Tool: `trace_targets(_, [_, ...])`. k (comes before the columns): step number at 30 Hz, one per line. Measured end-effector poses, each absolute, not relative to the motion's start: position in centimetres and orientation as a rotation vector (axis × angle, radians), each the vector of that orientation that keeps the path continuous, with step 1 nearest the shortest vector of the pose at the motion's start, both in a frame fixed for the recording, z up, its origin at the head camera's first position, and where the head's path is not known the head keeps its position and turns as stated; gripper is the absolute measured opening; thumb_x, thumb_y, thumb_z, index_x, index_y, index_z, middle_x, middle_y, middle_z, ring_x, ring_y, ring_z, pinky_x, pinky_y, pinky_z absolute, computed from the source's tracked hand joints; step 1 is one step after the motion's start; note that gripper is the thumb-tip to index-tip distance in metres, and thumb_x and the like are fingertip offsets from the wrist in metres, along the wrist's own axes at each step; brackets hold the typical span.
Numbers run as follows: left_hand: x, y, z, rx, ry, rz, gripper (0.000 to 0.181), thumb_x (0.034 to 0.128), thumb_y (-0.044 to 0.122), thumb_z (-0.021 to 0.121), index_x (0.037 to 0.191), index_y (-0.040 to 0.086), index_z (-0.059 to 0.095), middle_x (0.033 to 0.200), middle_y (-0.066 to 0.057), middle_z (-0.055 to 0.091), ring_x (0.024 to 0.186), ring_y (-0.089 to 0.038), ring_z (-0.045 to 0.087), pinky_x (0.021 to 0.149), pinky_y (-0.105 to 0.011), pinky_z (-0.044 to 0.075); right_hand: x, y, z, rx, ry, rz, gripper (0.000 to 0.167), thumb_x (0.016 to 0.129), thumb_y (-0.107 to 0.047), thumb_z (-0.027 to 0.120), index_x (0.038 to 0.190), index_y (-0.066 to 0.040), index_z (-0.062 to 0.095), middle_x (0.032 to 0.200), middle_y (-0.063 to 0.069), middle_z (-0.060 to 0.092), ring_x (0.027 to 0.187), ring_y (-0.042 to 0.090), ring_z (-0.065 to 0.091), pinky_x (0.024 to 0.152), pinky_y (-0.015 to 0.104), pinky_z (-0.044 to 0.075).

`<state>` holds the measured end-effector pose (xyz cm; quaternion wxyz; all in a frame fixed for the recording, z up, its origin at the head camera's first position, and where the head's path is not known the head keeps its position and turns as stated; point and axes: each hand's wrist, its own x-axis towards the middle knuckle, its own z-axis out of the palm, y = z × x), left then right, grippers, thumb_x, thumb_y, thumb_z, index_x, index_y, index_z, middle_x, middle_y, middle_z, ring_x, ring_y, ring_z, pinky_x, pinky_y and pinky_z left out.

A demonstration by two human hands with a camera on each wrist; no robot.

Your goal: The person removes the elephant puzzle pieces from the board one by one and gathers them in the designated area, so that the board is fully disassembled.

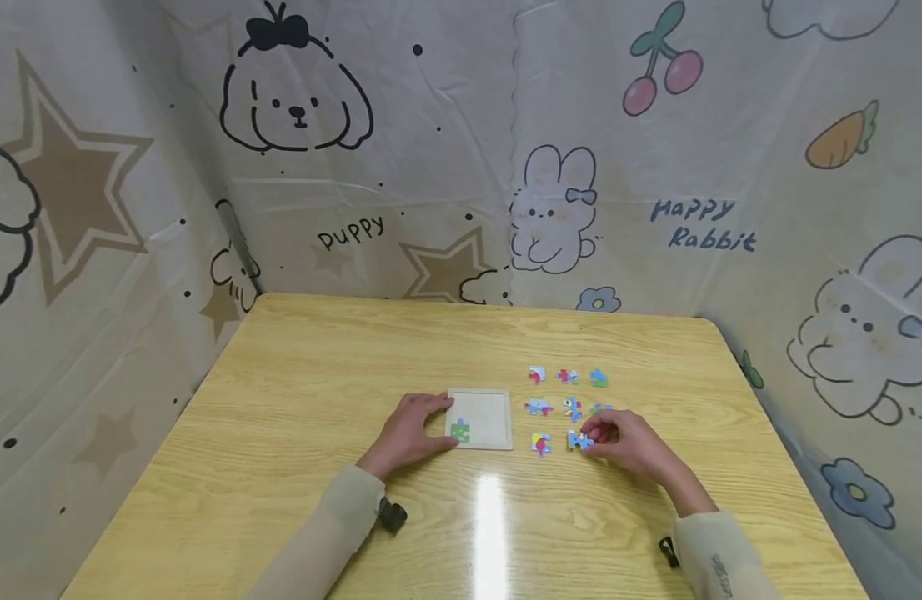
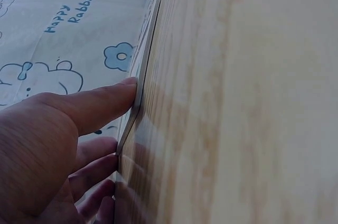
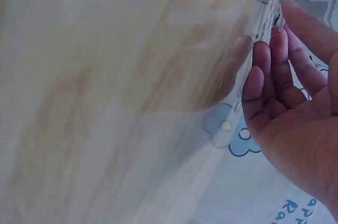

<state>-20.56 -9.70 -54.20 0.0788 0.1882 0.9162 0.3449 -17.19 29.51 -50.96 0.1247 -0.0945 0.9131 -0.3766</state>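
Note:
A square, pale wooden puzzle tray [image 1: 485,417] lies on the table, with one green jigsaw piece [image 1: 460,431] in its near left corner. My left hand [image 1: 407,435] holds the tray's left side, thumb at the near corner and fingers at the far one. In the left wrist view the thumb [image 2: 108,105] touches the tray's edge [image 2: 149,49]. My right hand [image 1: 628,442] pinches a blue and white jigsaw piece [image 1: 579,440] between thumb and fingertips. The right wrist view shows this piece edge-on, tilted up.
Several loose jigsaw pieces lie in rows right of the tray, among them a yellow and red one [image 1: 540,443] and a blue and green one [image 1: 598,377]. One piece [image 1: 600,408] is partly hidden by the right hand. A printed curtain surrounds the wooden table [image 1: 318,358].

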Motion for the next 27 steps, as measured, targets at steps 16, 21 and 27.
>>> trace_targets(16, [-20.60,-9.64,-54.16,0.563,2.731,1.052,0.072,0.0875,0.038,0.084,0.149,0.013,0.057,0.159,-0.001,0.051,0.144,-0.031,0.042,0.117,-0.054,0.040,-17.21,29.17,-51.05,-0.304,2.645,-1.059,0.019,0.089,-0.012,0.082,0.105,-0.007,0.074,0.096,0.004,0.067,0.087,0.016,0.056,0.073,0.023,0.048])
trace_targets(21, [-20.51,-9.72,-53.96,0.559,2.721,1.057,0.071,0.0878,0.038,0.084,0.150,0.014,0.057,0.159,-0.001,0.050,0.145,-0.032,0.041,0.117,-0.054,0.039,-17.39,29.06,-51.20,-0.287,2.643,-1.052,0.019,0.087,-0.010,0.083,0.104,-0.007,0.074,0.095,0.004,0.066,0.087,0.016,0.056,0.073,0.023,0.048])
trace_targets(27, [-20.44,-9.80,-53.99,0.563,2.726,1.051,0.072,0.0878,0.038,0.084,0.150,0.014,0.057,0.159,-0.001,0.050,0.145,-0.032,0.041,0.117,-0.055,0.039,-17.52,28.86,-51.43,-0.279,2.649,-1.038,0.020,0.085,-0.007,0.084,0.102,-0.006,0.074,0.094,0.003,0.066,0.087,0.017,0.056,0.073,0.024,0.048])
